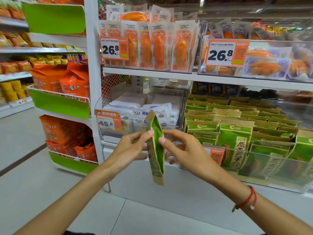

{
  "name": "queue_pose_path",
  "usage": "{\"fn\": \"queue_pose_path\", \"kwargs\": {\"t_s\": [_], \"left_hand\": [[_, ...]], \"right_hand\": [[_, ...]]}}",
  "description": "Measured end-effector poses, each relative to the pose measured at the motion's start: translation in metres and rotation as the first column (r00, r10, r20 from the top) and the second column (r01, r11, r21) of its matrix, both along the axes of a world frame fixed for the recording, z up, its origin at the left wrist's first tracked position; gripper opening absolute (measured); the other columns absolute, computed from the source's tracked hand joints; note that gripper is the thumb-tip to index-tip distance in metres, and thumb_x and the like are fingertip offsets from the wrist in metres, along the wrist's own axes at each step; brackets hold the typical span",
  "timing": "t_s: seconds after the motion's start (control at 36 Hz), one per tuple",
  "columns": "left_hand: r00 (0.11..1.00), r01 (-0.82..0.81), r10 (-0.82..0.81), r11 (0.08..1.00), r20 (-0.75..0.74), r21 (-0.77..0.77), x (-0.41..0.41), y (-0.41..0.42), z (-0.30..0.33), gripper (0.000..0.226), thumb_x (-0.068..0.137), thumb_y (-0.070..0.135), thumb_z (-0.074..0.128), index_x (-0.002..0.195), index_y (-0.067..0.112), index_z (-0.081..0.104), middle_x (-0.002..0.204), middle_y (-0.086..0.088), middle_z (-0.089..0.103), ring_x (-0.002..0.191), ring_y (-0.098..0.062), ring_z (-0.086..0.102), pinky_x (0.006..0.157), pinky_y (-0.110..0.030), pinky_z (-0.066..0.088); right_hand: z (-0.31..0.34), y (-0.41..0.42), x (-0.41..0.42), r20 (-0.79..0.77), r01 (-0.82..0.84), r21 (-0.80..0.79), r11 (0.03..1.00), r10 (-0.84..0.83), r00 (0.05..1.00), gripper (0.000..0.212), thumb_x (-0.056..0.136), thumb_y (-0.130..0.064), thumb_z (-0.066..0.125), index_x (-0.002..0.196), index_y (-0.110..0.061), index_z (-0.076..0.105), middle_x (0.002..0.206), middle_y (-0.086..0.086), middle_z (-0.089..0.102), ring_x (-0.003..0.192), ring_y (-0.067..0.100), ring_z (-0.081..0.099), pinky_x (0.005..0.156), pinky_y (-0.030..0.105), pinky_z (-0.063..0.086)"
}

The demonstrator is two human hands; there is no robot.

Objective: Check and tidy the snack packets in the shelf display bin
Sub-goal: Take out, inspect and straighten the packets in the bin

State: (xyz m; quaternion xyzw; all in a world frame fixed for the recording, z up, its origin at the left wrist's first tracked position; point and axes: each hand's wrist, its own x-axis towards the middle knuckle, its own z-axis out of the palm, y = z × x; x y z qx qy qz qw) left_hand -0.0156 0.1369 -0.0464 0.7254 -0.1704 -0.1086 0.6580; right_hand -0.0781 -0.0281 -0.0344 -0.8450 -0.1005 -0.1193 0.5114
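Both hands pinch one green-and-kraft snack packet (156,146) edge-on, long axis upright: left hand (130,148) and right hand (184,150) curl fingers around its sides.

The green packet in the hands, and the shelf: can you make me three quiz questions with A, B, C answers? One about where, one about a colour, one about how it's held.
1. Where is the bin of matching green packets?
A. right of the hands
B. on the floor
C. top shelf

2. What colour is the wrist string?
A. blue
B. red
C. yellow

3. How is the packet held?
A. lying in the bin
B. one hand only
C. pinched by both hands

Answers:
1 A, the bin sits to the right.
2 B, the string is red.
3 C, the left hand and right hand pinch the packet.
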Motion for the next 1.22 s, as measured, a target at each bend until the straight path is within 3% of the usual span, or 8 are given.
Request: {"fn": "queue_pose_path", "kwargs": {"t_s": [0.08, 0.28, 0.42, 0.64, 0.81, 0.97, 1.08, 1.22], "left_hand": [[0.992, 0.091, -0.097, 0.994, 0.085, 0.067, -0.004, -0.001, -0.002, 0.039, 0.073, 0.055, 0.069, 0.109, 0.041, 0.063, 0.114, 0.006, 0.070, 0.099, 0.000, 0.068, 0.070, -0.018, 0.056], [0.989, 0.105, -0.107, 0.994, 0.104, 0.030, -0.008, -0.004, -0.003, 0.031, 0.079, 0.053, 0.069, 0.107, 0.041, 0.060, 0.114, 0.006, 0.069, 0.097, 0.000, 0.068, 0.071, -0.020, 0.058], [0.998, 0.014, -0.013, 1.000, 0.056, -0.011, -0.009, -0.003, -0.003, 0.046, 0.064, 0.053, 0.068, 0.105, 0.032, 0.067, 0.103, 0.006, 0.074, 0.094, -0.007, 0.071, 0.080, -0.029, 0.060], [0.994, -0.105, 0.104, 0.959, -0.018, -0.264, -0.012, -0.001, 0.011, 0.071, 0.064, 0.055, 0.062, 0.119, 0.011, 0.064, 0.100, -0.002, 0.076, 0.091, -0.011, 0.073, 0.067, -0.017, 0.056], [0.999, 0.026, -0.038, 0.950, -0.030, -0.311, -0.015, -0.001, 0.012, 0.052, 0.078, 0.053, 0.052, 0.113, 0.017, 0.066, 0.107, -0.004, 0.075, 0.105, -0.016, 0.069, 0.080, -0.027, 0.058], [0.997, -0.024, 0.046, 0.957, 0.068, -0.290, -0.018, -0.002, 0.014, 0.043, 0.073, 0.059, 0.071, 0.103, 0.028, 0.069, 0.104, 0.005, 0.075, 0.101, -0.012, 0.070, 0.067, -0.020, 0.057], [0.987, -0.033, 0.083, 0.939, 0.135, -0.341, -0.019, -0.003, 0.017, 0.034, 0.072, 0.055, 0.076, 0.095, 0.030, 0.071, 0.102, 0.009, 0.075, 0.096, -0.011, 0.072, 0.066, -0.022, 0.057], [0.979, -0.040, 0.116, 0.915, 0.167, -0.402, -0.021, -0.005, 0.019, 0.039, 0.078, 0.031, 0.063, 0.112, 0.013, 0.065, 0.111, -0.001, 0.073, 0.099, -0.017, 0.071, 0.071, -0.026, 0.058]], "right_hand": [[0.003, 0.000, 0.003, 0.057, 0.069, 0.038, 0.997, -0.071, 0.996, 0.023, 0.095, -0.024, 0.058, 0.116, -0.017, 0.064, 0.088, 0.000, 0.068, 0.065, 0.017, 0.070, 0.054, 0.023, 0.056], [0.001, 0.001, 0.006, 0.159, 0.145, -0.020, 0.989, -0.140, 0.977, 0.019, 0.097, -0.024, 0.055, 0.108, -0.015, 0.068, 0.083, -0.001, 0.069, 0.065, 0.016, 0.069, 0.056, 0.032, 0.059], [0.002, 0.002, 0.005, 0.020, 0.029, 0.035, 0.999, -0.030, 0.999, 0.023, 0.098, -0.024, 0.053, 0.117, -0.014, 0.062, 0.092, 0.001, 0.069, 0.074, 0.014, 0.070, 0.061, 0.026, 0.058], [0.004, 0.004, 0.001, -0.252, -0.102, 0.090, 0.991, 0.121, 0.960, 0.046, 0.083, -0.051, 0.056, 0.118, -0.022, 0.059, 0.112, -0.009, 0.066, 0.105, 0.003, 0.063, 0.096, 0.034, 0.053], [0.010, -0.002, 0.002, -0.292, -0.056, 0.174, 0.983, 0.105, 0.950, 0.067, 0.072, -0.056, 0.072, 0.128, -0.025, 0.055, 0.117, -0.010, 0.067, 0.109, 0.001, 0.062, 0.103, 0.030, 0.046], [0.015, 0.005, -0.007, -0.011, 0.049, 0.011, 0.999, -0.048, 0.999, 0.075, 0.058, -0.057, 0.070, 0.129, -0.041, 0.049, 0.101, -0.036, 0.055, 0.098, -0.020, 0.054, 0.082, 0.006, 0.045], [0.016, 0.005, -0.010, 0.255, 0.234, -0.187, 0.954, -0.183, 0.950, 0.098, 0.056, -0.074, 0.059, 0.141, -0.028, 0.045, 0.113, -0.019, 0.051, 0.104, -0.001, 0.052, 0.086, 0.016, 0.047], [0.014, -0.002, -0.005, 0.404, 0.340, -0.221, 0.914, -0.231, 0.885, 0.086, 0.063, -0.066, 0.069, 0.134, -0.024, 0.044, 0.116, -0.010, 0.048, 0.104, 0.001, 0.047, 0.085, 0.013, 0.045]]}}
